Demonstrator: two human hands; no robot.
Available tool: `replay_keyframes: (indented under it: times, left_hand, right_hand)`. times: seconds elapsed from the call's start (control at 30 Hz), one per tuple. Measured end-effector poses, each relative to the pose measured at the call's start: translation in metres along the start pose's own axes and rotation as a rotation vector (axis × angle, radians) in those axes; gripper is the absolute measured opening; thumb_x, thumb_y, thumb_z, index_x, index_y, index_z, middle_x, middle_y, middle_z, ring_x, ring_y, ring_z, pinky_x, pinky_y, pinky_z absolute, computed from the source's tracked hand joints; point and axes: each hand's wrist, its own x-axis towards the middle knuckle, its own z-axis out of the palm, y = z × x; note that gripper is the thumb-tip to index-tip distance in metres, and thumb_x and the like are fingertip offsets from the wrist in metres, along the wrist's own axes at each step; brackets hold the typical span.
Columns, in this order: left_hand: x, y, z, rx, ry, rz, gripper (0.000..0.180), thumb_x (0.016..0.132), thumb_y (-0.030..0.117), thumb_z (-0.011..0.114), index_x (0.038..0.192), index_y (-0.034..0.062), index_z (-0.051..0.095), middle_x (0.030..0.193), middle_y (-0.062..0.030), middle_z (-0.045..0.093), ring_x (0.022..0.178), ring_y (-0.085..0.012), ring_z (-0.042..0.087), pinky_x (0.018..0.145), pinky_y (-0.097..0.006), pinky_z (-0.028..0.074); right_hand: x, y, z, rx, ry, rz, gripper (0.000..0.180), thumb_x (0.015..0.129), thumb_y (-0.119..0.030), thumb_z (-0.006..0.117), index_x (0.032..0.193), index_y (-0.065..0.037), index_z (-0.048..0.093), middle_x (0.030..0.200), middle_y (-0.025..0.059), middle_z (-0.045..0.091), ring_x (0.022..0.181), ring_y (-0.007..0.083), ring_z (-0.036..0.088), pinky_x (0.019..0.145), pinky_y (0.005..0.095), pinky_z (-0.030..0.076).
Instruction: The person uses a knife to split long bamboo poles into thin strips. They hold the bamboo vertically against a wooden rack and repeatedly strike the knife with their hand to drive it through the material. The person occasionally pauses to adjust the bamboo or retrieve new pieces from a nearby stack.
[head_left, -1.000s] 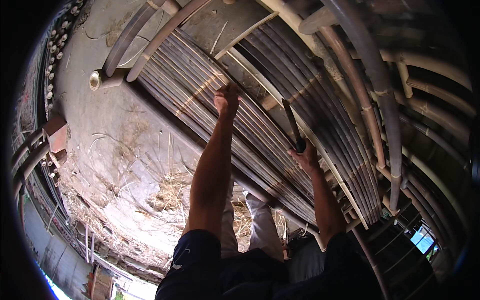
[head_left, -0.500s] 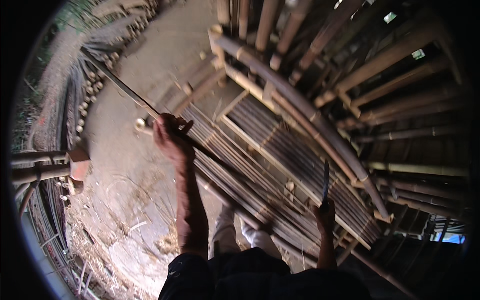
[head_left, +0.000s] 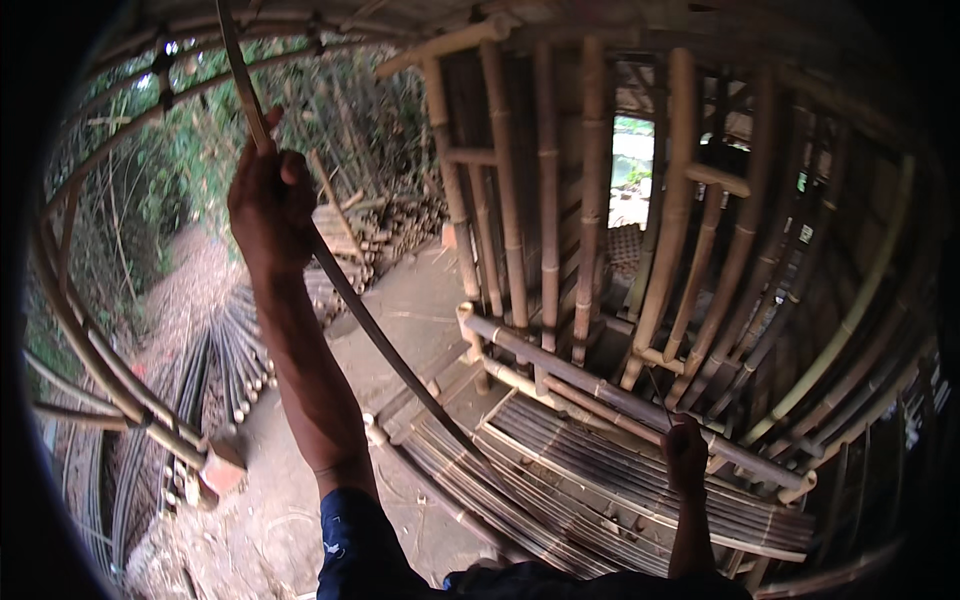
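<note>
My left hand [head_left: 270, 205] is raised at the upper left, its fingers closed round a long, thin bamboo strip [head_left: 380, 340]. From above the hand the strip runs down to the right, bending slightly, over a slatted bamboo bench [head_left: 590, 450]; its lower end is hard to make out against the slats. Lower down on the right, my right hand [head_left: 685, 458] is closed on a knife [head_left: 656, 386], whose narrow blade points upward and shows only thinly. The knife and the strip are well apart.
A thick bamboo rail [head_left: 600, 383] runs along the bench's far side. Behind it stand upright bamboo poles [head_left: 548, 200]. Bundled poles [head_left: 235, 350] lie on the ground at left, near a reddish block [head_left: 222, 468]. Leafy growth [head_left: 200, 150] fills the background.
The view has tilted up, showing the greenery and wall poles. My left hand has risen with the bamboo strip, whose upper end now points more steeply upward. Both hands keep their hold.
</note>
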Motion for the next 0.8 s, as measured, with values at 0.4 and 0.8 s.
replay_keyframes:
  times: [0.4, 0.8]
  left_hand:
    - [-0.012, 0.110, 0.137, -0.027, -0.701, -0.105, 0.035, 0.093, 0.008, 0.044, 0.124, 0.0008, 0.059, 0.075, 0.0028, 0.057, 0.051, -0.0027, 0.044, 0.043, -0.019, 0.032]
    - [-0.249, -0.022, 0.130, -0.510, -0.773, -0.787, 0.018, 0.099, 0.015, 0.050, 0.108, 0.0043, 0.061, 0.070, 0.0039, 0.049, 0.049, 0.0011, 0.030, 0.041, -0.016, 0.023]
  right_hand:
    - [-0.017, -0.135, -0.122, 0.206, 0.213, -0.146, 0.035, 0.092, -0.027, 0.067, 0.114, -0.003, 0.058, 0.080, 0.0016, 0.054, 0.075, 0.0085, 0.050, 0.068, 0.0253, 0.045]
    - [-0.015, -0.232, -0.085, -0.475, 0.050, -0.337, 0.056, 0.091, -0.055, 0.057, 0.097, 0.000, 0.062, 0.073, 0.0179, 0.064, 0.073, 0.0362, 0.067, 0.066, 0.0449, 0.051]
